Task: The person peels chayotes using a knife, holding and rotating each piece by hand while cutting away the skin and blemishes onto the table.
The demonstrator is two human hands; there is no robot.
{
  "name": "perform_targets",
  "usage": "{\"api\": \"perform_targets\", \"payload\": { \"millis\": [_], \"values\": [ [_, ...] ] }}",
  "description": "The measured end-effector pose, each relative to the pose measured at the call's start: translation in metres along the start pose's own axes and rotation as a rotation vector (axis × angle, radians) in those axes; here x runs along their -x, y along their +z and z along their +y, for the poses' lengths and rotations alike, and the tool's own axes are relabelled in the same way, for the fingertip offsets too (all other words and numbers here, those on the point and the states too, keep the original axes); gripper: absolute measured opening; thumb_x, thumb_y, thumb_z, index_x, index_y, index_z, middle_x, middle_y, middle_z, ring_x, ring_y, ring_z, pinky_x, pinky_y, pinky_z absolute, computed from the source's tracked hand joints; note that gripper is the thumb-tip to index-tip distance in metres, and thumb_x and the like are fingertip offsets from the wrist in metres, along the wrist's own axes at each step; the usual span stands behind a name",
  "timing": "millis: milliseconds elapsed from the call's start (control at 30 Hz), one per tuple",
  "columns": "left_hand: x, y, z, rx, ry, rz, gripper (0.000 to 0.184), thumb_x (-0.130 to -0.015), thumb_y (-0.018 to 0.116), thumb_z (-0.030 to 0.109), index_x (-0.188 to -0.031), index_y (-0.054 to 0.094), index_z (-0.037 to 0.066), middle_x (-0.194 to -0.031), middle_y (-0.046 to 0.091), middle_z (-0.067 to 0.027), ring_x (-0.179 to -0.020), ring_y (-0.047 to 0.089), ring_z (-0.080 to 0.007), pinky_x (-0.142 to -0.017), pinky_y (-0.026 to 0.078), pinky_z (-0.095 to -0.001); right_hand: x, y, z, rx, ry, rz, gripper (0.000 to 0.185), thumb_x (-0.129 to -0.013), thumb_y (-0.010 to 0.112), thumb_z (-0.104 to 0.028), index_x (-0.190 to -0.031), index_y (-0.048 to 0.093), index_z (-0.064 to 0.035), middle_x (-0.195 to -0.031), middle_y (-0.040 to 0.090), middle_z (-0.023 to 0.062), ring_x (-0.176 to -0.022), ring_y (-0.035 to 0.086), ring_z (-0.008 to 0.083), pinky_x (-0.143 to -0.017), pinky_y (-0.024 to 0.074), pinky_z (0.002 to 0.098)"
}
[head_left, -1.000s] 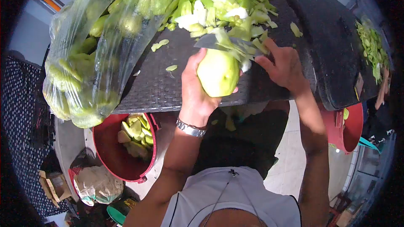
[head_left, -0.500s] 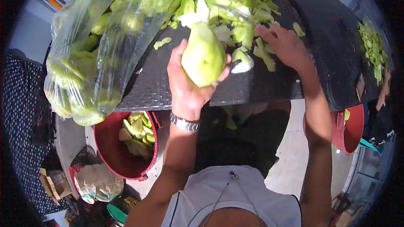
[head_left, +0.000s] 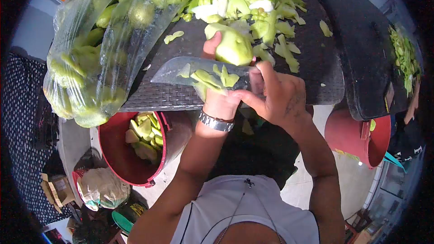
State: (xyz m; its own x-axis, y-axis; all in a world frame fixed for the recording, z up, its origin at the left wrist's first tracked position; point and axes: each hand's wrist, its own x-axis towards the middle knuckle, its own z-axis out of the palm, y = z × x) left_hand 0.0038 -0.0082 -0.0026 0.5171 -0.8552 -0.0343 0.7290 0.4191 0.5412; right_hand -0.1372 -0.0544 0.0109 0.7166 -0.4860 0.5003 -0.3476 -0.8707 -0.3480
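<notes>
My left hand [head_left: 219, 101] is wrapped round a peeled pale green fruit [head_left: 234, 47] above the table's near part. In front of it, my right hand [head_left: 278, 92] grips a wide-bladed knife [head_left: 174, 71], whose blade points left and hides part of my left palm. Green peel strips [head_left: 210, 79] cling to the blade. Beyond the fruit lies a heap of peelings [head_left: 244, 0]. To the left, a clear plastic bag [head_left: 90, 63] holds several green fruits.
The dark woven table [head_left: 158, 95] has a rounded near edge. Below it at left stands a red bucket [head_left: 132, 171] with cut green pieces; another red bucket [head_left: 346, 133] is at right. A second black table [head_left: 361, 63] carries more peelings [head_left: 403, 58].
My right hand has come from the peelings toward my left wrist, bringing the knife across in front of the fruit. My left hand and the fruit have moved slightly right and away.
</notes>
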Motion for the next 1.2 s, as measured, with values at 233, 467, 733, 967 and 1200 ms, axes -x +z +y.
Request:
{"api": "perform_targets", "payload": {
  "millis": [233,467,733,967,1200],
  "values": [
    [-0.013,-0.01,0.009,0.258,-0.184,0.088,0.045,-0.092,0.064,0.041,-0.117,0.064,0.004,-0.103,0.073,-0.0156,-0.092,0.072,-0.0314,-0.086,0.06,-0.0456,-0.003,-0.008,0.01,0.173,0.019,0.003,0.058,-0.078,0.082,-0.056,-0.103,0.059,-0.0086,-0.066,0.063,0.0067,-0.057,0.067,0.0279,-0.053,0.0524,0.041],
    [-0.013,-0.001,0.012,0.193,-0.059,0.177,0.04,-0.103,0.053,0.037,-0.13,0.058,0.008,-0.12,0.068,-0.0095,-0.108,0.066,-0.0278,-0.095,0.054,-0.045,-0.017,-0.017,0.017,-0.043,0.216,-0.077,0.059,-0.083,0.073,-0.065,-0.091,0.058,-0.0087,-0.064,0.066,0.0061,-0.061,0.071,0.0312,-0.056,0.0566,0.0442],
    [-0.014,0.006,0.025,0.2,-0.117,0.215,0.034,-0.104,0.047,0.038,-0.124,0.061,0.014,-0.115,0.068,-0.0068,-0.103,0.068,-0.0253,-0.079,0.054,-0.044,-0.036,-0.012,0.032,-0.027,0.121,-0.039,0.059,-0.082,0.074,-0.066,-0.088,0.06,-0.0085,-0.062,0.067,0.0059,-0.061,0.072,0.0329,-0.059,0.058,0.0456],
    [-0.01,-0.012,0.043,0.146,-0.237,0.083,0.044,-0.097,0.057,0.045,-0.124,0.062,0.011,-0.108,0.07,-0.011,-0.089,0.068,-0.0324,-0.064,0.054,-0.0439,-0.04,-0.032,0.108,0.316,-0.016,-0.119,0.025,-0.097,0.066,-0.035,-0.12,0.067,-0.0257,-0.097,0.067,0.0087,-0.072,0.072,0.0339,-0.057,0.0565,0.0479],
    [-0.015,0.0,0.035,0.057,-0.232,0.147,0.044,-0.097,0.059,0.047,-0.124,0.062,0.012,-0.108,0.071,-0.0088,-0.094,0.07,-0.0275,-0.072,0.057,-0.0429,-0.036,-0.045,0.061,0.026,0.248,-0.151,0.031,-0.093,0.071,-0.042,-0.114,0.065,-0.0197,-0.08,0.068,0.0089,-0.067,0.072,0.033,-0.057,0.0565,0.046]
  ]
}}
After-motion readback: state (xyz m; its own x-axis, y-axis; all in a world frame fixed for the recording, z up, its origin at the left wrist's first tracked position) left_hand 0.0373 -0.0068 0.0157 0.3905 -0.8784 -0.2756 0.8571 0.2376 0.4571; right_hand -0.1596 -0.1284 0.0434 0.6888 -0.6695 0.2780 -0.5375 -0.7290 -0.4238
